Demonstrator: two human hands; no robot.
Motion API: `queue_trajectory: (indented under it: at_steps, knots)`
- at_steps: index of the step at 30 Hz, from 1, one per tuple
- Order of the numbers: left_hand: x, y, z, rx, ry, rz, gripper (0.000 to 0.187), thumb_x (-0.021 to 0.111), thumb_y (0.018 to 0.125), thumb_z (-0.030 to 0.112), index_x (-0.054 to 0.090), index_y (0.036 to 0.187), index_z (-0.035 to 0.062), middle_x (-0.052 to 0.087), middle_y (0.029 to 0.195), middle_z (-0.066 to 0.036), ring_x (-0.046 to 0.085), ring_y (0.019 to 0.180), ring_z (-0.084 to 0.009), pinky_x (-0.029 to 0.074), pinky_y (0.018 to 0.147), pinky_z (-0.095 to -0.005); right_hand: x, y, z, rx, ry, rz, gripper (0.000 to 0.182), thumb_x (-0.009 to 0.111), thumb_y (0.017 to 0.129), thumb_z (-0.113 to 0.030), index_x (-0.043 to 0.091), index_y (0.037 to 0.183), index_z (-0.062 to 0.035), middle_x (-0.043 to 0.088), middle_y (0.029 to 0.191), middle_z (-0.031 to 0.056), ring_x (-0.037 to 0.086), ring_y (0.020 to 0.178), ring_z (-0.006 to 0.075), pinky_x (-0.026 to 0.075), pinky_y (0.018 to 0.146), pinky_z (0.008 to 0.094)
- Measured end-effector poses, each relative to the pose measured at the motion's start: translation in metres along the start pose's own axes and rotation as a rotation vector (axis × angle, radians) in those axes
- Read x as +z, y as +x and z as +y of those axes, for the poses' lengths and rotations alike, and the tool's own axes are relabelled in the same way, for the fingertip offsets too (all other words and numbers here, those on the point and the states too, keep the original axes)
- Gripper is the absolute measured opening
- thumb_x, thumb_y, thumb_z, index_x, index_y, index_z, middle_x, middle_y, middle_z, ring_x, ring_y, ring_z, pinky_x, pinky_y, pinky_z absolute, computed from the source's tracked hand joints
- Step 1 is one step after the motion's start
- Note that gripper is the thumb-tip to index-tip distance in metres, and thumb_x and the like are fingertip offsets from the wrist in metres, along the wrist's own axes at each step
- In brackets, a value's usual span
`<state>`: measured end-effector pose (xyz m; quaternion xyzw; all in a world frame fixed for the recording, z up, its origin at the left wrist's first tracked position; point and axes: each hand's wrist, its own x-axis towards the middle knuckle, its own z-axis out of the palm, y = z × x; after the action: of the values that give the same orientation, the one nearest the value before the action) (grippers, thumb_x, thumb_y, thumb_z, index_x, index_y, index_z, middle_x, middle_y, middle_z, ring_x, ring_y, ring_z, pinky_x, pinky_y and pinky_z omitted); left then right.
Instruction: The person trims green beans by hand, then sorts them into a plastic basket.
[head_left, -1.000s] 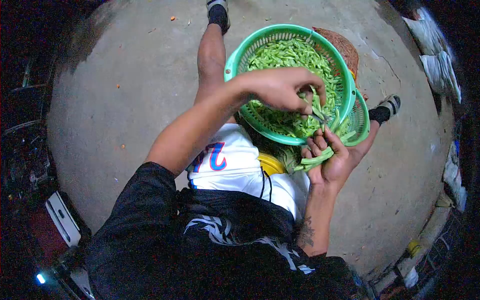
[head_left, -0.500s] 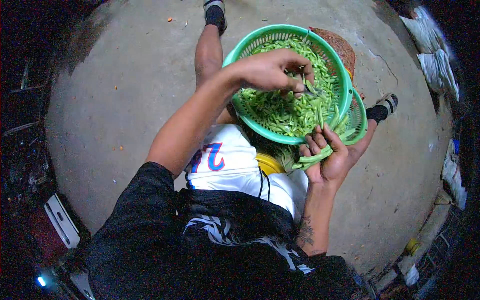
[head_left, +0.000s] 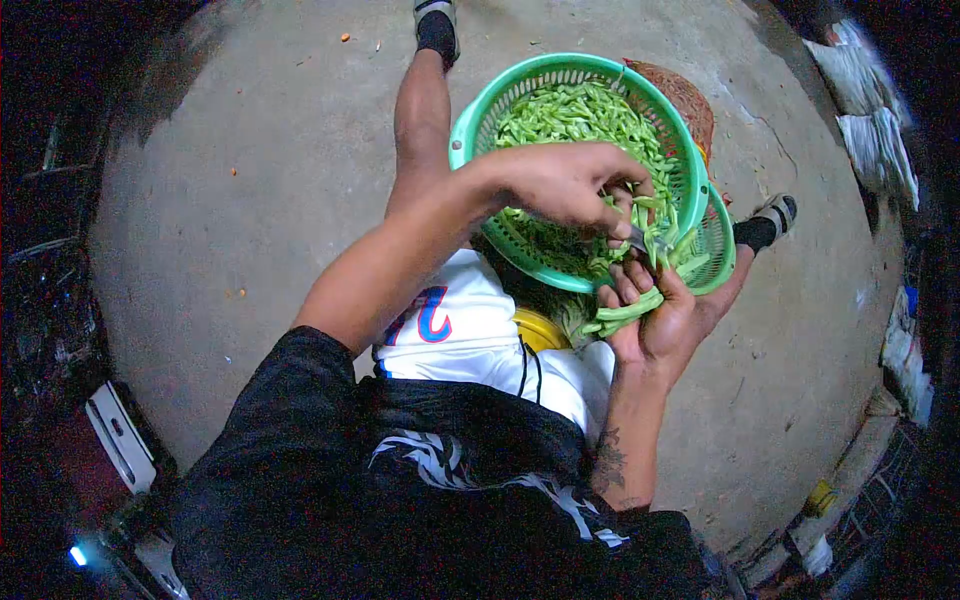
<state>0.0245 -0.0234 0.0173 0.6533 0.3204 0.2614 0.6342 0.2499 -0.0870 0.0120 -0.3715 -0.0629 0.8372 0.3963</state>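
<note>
My left hand (head_left: 580, 190) reaches over a green plastic colander (head_left: 545, 68), fingers closed on a small knife. Only the grey knife blade (head_left: 638, 238) shows clearly; its handle is hidden in my fingers. Against the blade are the tips of green beans (head_left: 632, 312) that my right hand (head_left: 655, 320) clasps, palm up, near the colander's front right rim. Many cut bean pieces (head_left: 585, 115) lie heaped in the colander. Behind my right hand, a second green basket (head_left: 718, 255) sits partly beneath the first, with long beans in it.
A reddish mesh sack (head_left: 680, 95) lies behind the colander. Between my legs a yellow rounded object (head_left: 540, 330) shows in part. White sacks (head_left: 870, 130) lie at the right edge of the concrete floor (head_left: 250, 200). A pale box-like object (head_left: 122, 438) is at lower left.
My left hand has moved right and toward me, bringing the knife from over the heap to the beans in my right hand. The right hand keeps its hold, nearly still.
</note>
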Motion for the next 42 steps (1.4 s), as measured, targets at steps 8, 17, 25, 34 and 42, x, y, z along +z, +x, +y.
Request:
queue_trajectory:
  at_steps: [8, 17, 25, 34, 42]
  knots:
    - [0.001, 0.001, 0.003, 0.012, 0.029, 0.004, 0.031, 0.072, 0.091, 0.013, 0.063, 0.117, -0.0015, 0.069, 0.098, -0.009, 0.066, 0.089, -0.0143, 0.053, 0.082, -0.031, -0.001, 0.0, 0.003, -0.017, 0.033, 0.002, 0.018, 0.057, 0.097, -0.03, 0.056, 0.096, -0.0115, 0.045, 0.071, -0.0037, 0.042, 0.061, 0.012, 0.037, 0.056, 0.0302]
    - [0.006, -0.002, 0.0, 0.025, -0.161, -0.073, 0.034, 0.069, 0.088, 0.009, 0.063, 0.119, -0.0022, 0.071, 0.089, -0.007, 0.066, 0.08, -0.0138, 0.052, 0.066, -0.0295, 0.018, 0.0, 0.008, -0.041, 0.08, 0.168, 0.023, 0.057, 0.101, -0.02, 0.06, 0.108, 0.0015, 0.041, 0.061, -0.006, 0.038, 0.053, 0.0084, 0.032, 0.049, 0.0261]
    - [-0.027, -0.009, -0.009, -0.07, -0.178, 0.128, 0.036, 0.072, 0.092, 0.012, 0.063, 0.124, 0.0012, 0.065, 0.092, -0.003, 0.062, 0.082, -0.0103, 0.052, 0.072, -0.0281, 0.013, 0.001, -0.004, 0.083, -0.111, -0.064, 0.029, 0.057, 0.099, -0.02, 0.062, 0.115, 0.0031, 0.043, 0.063, -0.0036, 0.042, 0.052, 0.0085, 0.034, 0.049, 0.0257]
    - [-0.014, -0.002, -0.01, 0.025, -0.197, 0.149, 0.033, 0.07, 0.091, 0.011, 0.065, 0.121, -0.0011, 0.07, 0.088, -0.008, 0.064, 0.072, -0.0128, 0.053, 0.062, -0.0275, 0.019, -0.004, 0.0, 0.087, -0.109, -0.165, 0.04, 0.054, 0.101, -0.022, 0.056, 0.131, 0.0046, 0.051, 0.073, 0.002, 0.043, 0.052, 0.0091, 0.036, 0.048, 0.0259]
    - [-0.039, -0.007, 0.0, 0.069, -0.188, 0.312, 0.031, 0.07, 0.096, 0.014, 0.062, 0.122, -0.0005, 0.07, 0.091, -0.007, 0.066, 0.081, -0.0124, 0.054, 0.065, -0.0252, 0.007, -0.007, 0.01, -0.157, -0.223, 0.067, 0.026, 0.059, 0.103, -0.024, 0.063, 0.116, -0.002, 0.054, 0.074, 0.0008, 0.049, 0.053, 0.0106, 0.037, 0.046, 0.0259]
